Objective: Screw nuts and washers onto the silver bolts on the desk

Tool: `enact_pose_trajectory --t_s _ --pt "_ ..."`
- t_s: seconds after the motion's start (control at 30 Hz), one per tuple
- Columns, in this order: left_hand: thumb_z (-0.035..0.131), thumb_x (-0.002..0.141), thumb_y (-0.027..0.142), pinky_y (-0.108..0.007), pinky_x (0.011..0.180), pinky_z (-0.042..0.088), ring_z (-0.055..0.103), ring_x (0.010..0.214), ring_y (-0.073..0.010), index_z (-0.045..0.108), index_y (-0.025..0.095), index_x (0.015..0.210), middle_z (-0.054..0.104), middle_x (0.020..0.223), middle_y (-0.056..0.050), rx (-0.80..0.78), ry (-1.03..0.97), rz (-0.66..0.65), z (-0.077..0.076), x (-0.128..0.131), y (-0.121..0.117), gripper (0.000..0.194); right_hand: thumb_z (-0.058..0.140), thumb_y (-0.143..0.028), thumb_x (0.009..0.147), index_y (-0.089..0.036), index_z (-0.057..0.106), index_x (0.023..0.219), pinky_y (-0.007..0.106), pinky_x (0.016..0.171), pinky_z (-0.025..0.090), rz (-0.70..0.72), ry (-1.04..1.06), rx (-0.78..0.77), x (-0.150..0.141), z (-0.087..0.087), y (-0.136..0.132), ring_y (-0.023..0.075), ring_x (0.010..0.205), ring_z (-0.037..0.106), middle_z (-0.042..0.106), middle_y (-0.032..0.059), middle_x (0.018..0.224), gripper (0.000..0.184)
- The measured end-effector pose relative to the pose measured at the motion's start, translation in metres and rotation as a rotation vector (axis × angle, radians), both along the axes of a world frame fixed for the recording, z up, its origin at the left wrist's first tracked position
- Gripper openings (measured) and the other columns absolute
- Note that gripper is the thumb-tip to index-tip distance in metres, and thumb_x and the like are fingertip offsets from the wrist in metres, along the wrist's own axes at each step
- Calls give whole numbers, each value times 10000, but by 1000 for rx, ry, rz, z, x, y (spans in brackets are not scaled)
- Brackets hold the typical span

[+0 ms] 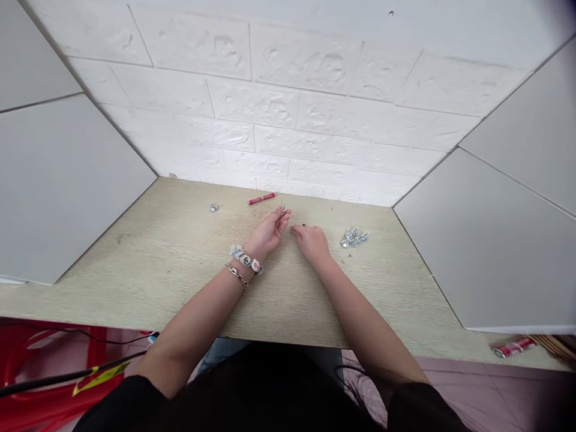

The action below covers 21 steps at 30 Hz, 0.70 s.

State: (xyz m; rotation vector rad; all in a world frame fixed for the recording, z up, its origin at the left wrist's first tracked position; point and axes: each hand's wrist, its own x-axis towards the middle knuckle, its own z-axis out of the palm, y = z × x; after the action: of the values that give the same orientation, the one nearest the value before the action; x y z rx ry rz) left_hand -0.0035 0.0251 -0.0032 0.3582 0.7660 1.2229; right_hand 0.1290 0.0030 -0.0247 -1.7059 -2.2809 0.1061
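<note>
My left hand [271, 229] lies palm-up on the light wooden table [171, 264], fingers curled, pinching a small silver metal piece [283, 209] at the fingertips. It wears two bracelets at the wrist. My right hand [310, 240] rests knuckles-up just to the right, its fingertips closed on something tiny and dark on the tabletop that I cannot make out. A pile of several small silver screws [354, 237] lies a little to the right of my right hand.
A red pen-like stick [261, 198] lies near the back wall. A single silver part [213, 207] sits at the back left. White brick wall behind, grey panels on both sides. Red items and cables lie on the floor.
</note>
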Motion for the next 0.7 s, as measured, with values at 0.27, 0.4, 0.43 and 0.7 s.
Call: enact_pose_trajectory --t_s 0.27,0.4,0.43,0.7 --pt "519 831 194 -73 526 509 636 618 -44 615 110 844 670 842 -48 -18 -170 -30 7 -3 -2 129 372 -219 864 -227 651 920 320 732 393 -12 63 -18 1 -1 1 219 896 582 668 84 943 285" --pt "510 837 236 -48 480 486 620 565 -27 619 110 864 662 853 -57 -35 -198 -102 7 -3 -3 168 407 -229 844 -244 645 939 390 864 369 -29 153 -43 2 -4 2 214 1021 548 601 66 1138 257" --pt "513 835 242 -45 467 481 616 553 -25 617 109 881 659 855 -59 -39 -203 -112 6 -3 -4 175 419 -239 836 -246 638 954 436 910 333 -47 178 -40 1 -4 2 221 1061 528 579 66 1175 248" --pt "535 820 263 -41 444 472 584 500 -6 597 114 922 648 803 -39 -39 -154 -145 6 -2 -5 192 418 -292 822 -229 563 1066 571 1005 92 -139 481 77 -3 3 -1 223 1091 492 595 72 1139 290"
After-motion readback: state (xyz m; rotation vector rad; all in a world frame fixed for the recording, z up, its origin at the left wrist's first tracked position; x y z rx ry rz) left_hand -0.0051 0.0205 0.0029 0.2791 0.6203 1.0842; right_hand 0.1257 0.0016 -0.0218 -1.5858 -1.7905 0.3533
